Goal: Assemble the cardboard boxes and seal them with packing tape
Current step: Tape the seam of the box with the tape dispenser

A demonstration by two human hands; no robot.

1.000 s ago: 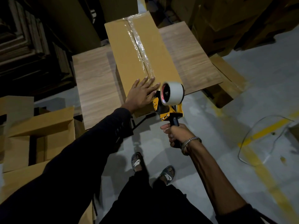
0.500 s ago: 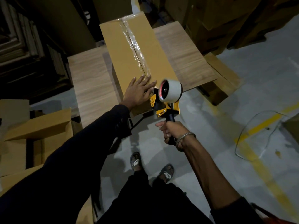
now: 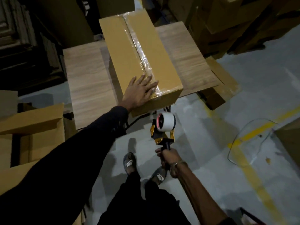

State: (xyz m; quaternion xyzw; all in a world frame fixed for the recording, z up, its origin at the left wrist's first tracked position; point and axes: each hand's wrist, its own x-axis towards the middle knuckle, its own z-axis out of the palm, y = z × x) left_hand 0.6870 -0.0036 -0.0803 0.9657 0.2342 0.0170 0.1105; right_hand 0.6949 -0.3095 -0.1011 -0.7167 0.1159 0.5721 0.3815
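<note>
Nearest, the right hand point(image 3: 168, 157) is wrapped around the dark handle of a yellow tape gun point(image 3: 163, 130), holding it in the air below and in front of the table's near edge, clear of the box. The white roll of tape point(image 3: 168, 122) sits on top of the gun with its red core facing left. Under the gun two feet in sandals point(image 3: 129, 163) stand on the grey floor point(image 3: 211, 159), and a yellow painted line point(image 3: 253, 132) crosses the floor to the right, with a thin looped strap point(image 3: 240, 138) lying over it.

Next, the left hand point(image 3: 140, 91) lies flat with straight, spread fingers on top of the cardboard box point(image 3: 129, 56), at its near end, the fingertips reaching the tape strip. The box stands on the wooden table point(image 3: 86, 82), its near end at the table's near edge, its length running away toward the far edge. Its top flaps are closed, and a strip of clear tape point(image 3: 138, 44) runs along the middle seam from the far end and folds down over the near end.

To the left of the table stand more open boxes point(image 3: 32, 127). Beyond the table and to the right, stacked cardboard point(image 3: 235, 21) sits in shadow
</note>
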